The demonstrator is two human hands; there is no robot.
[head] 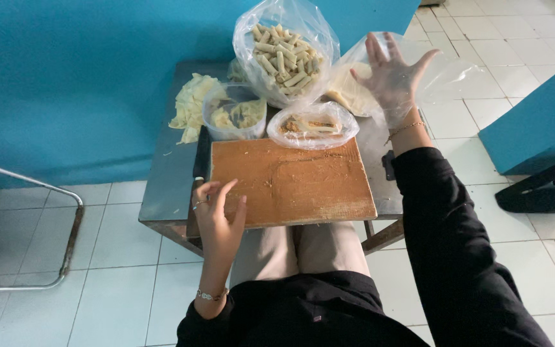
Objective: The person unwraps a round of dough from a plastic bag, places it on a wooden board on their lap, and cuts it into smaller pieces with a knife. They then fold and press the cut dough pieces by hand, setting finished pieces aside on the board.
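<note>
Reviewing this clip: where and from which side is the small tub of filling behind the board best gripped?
Grip the tub by its round rim, fingers coming from above and the left. Its right side touches a small bag, the big bag of rolls crowds it behind, and the board edges its front. The left hand sits nearest; the right hand is spread over a clear bag.

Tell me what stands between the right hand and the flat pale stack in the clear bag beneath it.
Only the clear bag itself: the right hand hovers spread over it, and its plastic covers the pale stack. Nothing else visible intervenes.
</note>
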